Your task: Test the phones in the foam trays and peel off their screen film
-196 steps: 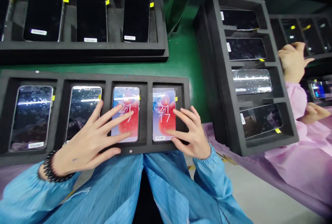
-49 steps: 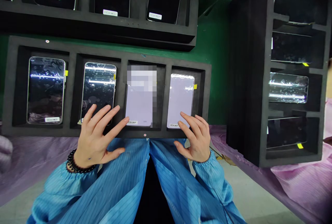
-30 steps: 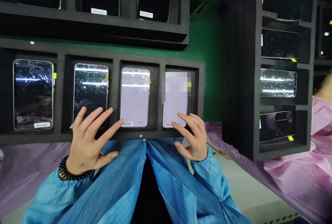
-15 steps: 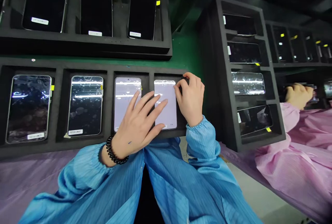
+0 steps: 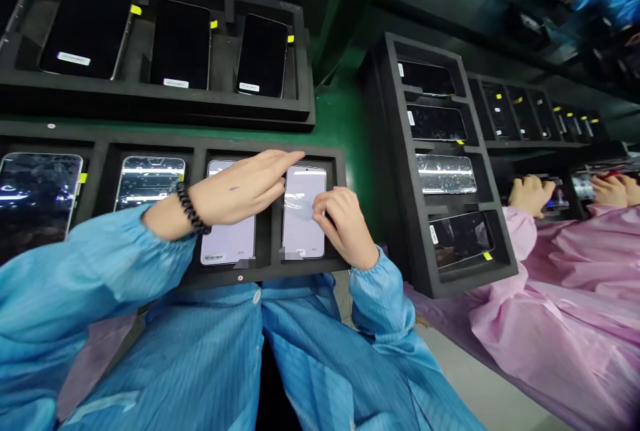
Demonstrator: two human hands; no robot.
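Left hand (image 5: pixel 242 186) was held flat, fingers together; right hand (image 5: pixel 344 223) curled, pinch unclear. Adjacent phone (image 5: pixel 301 216) was lit pale lilac.

Green tabletop (image 5: pixel 340 111) catching a dull sheen of light here, a dark green post (image 5: pixel 349 14) slanting into the gloom behind it, and pale grey floor (image 5: pixel 473 364) showing below, lower right!

Two lilac screens (image 5: pixel 306 228); black tray (image 5: pixel 150 137); striped blue gown (image 5: pixel 320 341).

One near tray (image 5: pixel 101 159) holds four phones (image 5: pixel 300 208).
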